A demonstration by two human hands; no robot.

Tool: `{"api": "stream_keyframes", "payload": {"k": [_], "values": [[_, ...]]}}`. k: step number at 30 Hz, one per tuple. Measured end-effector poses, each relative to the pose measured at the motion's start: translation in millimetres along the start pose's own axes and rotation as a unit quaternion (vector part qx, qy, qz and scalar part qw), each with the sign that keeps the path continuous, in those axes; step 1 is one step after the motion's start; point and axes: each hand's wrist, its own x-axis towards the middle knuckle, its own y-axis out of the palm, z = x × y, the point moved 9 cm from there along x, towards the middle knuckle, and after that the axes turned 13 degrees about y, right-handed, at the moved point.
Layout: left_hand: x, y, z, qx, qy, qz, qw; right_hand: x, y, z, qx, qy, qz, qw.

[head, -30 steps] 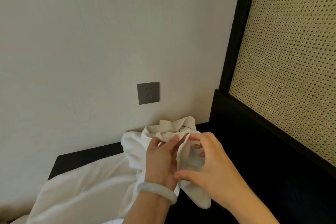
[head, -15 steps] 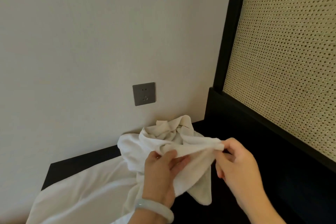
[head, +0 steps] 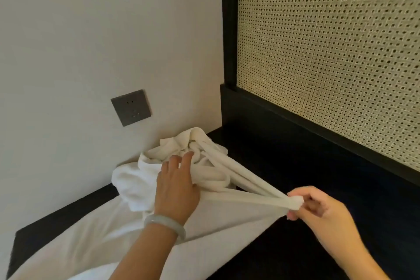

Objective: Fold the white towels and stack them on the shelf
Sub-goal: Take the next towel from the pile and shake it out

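Observation:
A crumpled white towel (head: pixel 181 150) lies bunched against the wall on a black surface (head: pixel 306 179). My right hand (head: pixel 316 209) pinches one corner of it and holds it stretched out to the right, so taut folds run back to the heap. My left hand (head: pixel 177 186), with a pale bangle on the wrist, rests on the towel's near part, thumb tucked under a fold and fingers spread over the bunch. More white cloth (head: pixel 95 241) spreads flat toward the lower left.
A grey wall socket (head: pixel 131 107) sits on the white wall above the heap. A woven cane panel (head: pixel 329 52) in a black frame stands on the right.
My right hand has pulled the towel corner further right and toward me, stretching the cloth. My left hand has shifted onto the heap with fingers spread.

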Motion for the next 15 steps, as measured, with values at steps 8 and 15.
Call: {"api": "stream_keyframes", "payload": {"k": [8,15], "values": [[42.4,17.1,27.6,0.075,0.105,0.148,0.980,10.4,-62.0,-35.0,0.034,0.025,-0.043,0.998],[11.2,82.1,-31.2,-0.062,0.272,0.445,0.851,24.5,-35.7,-39.7,0.060,0.023,-0.030,0.997]]}}
